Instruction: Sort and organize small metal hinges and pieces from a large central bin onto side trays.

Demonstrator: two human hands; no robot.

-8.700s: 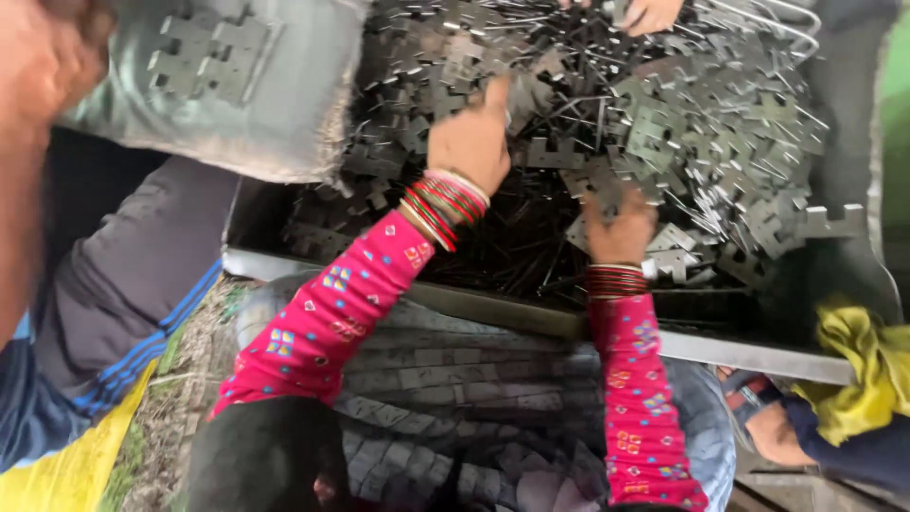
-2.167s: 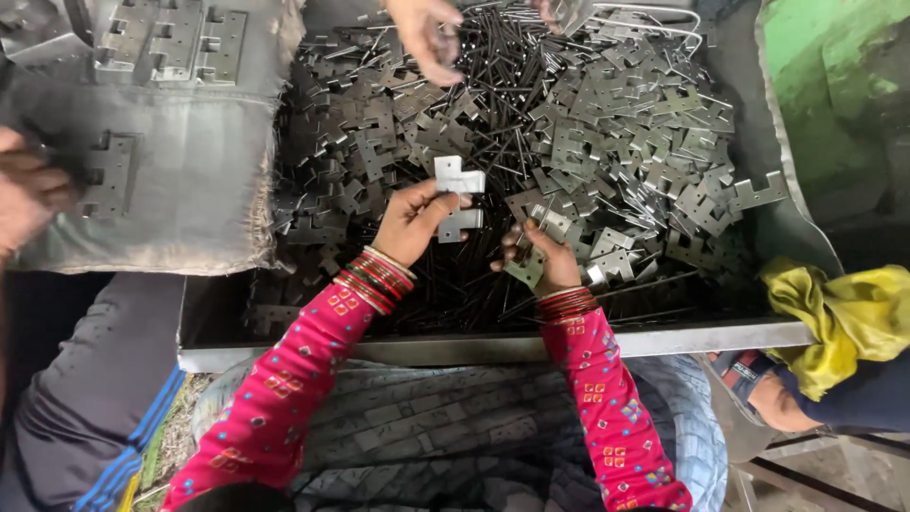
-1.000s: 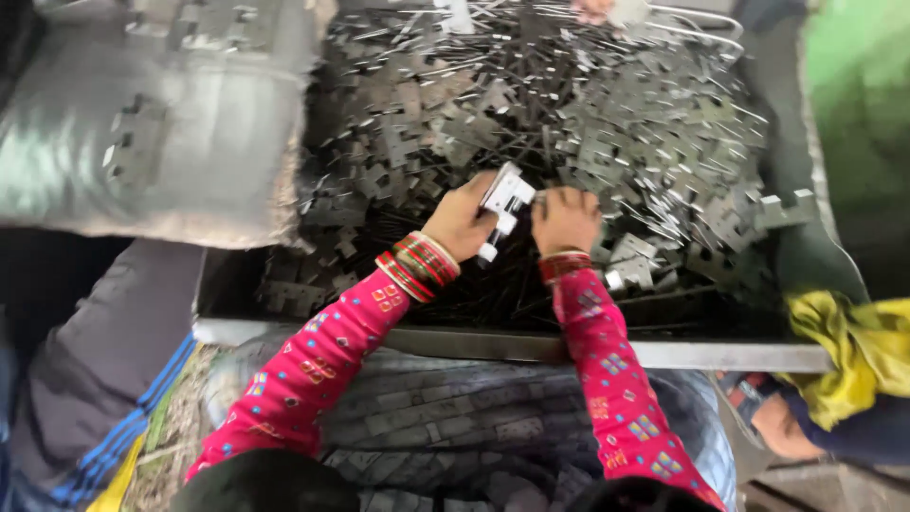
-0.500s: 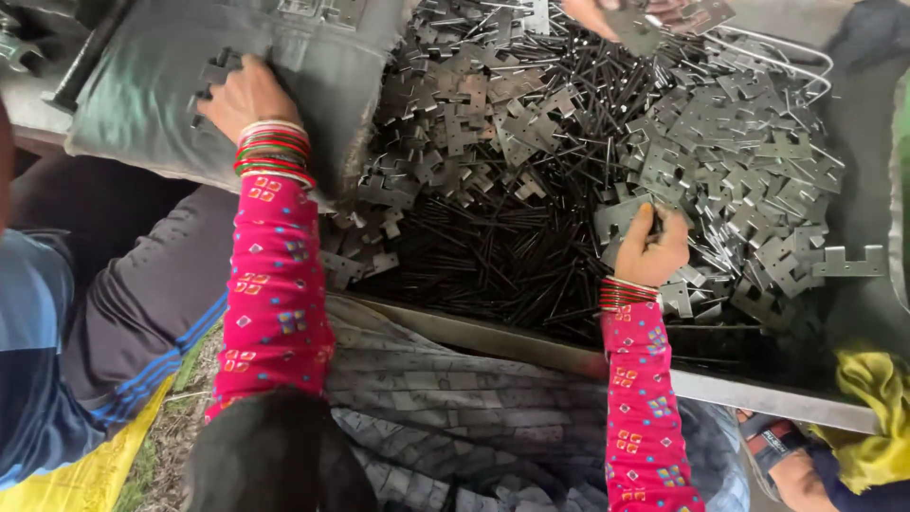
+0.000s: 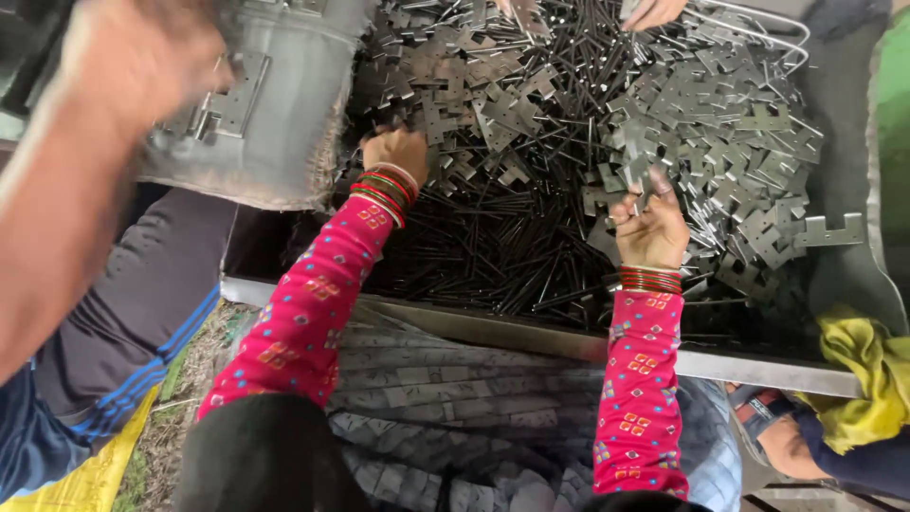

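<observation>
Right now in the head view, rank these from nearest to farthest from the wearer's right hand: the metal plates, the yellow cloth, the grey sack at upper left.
From the right hand:
1. Metal plates: at its fingertips, spreading up and right.
2. Yellow cloth: lower right, past the tray's corner.
3. Grey sack: far left, beyond the left hand.

small informal metalworking shop, sorting or assembly station. big metal tray (image 5: 531,337) heaped with stamped notched steel plates (image 5: 701,123) and loose thin dark rods (image 5: 493,237), bulk parts, unpackaged. grey sack (image 5: 275,114) beside it has more of the same plates lying on it. several people crowd round the tray, working by hand. bare ground with dry grass (image 5: 190,379) under the tray edge, so partly open-air.
</observation>
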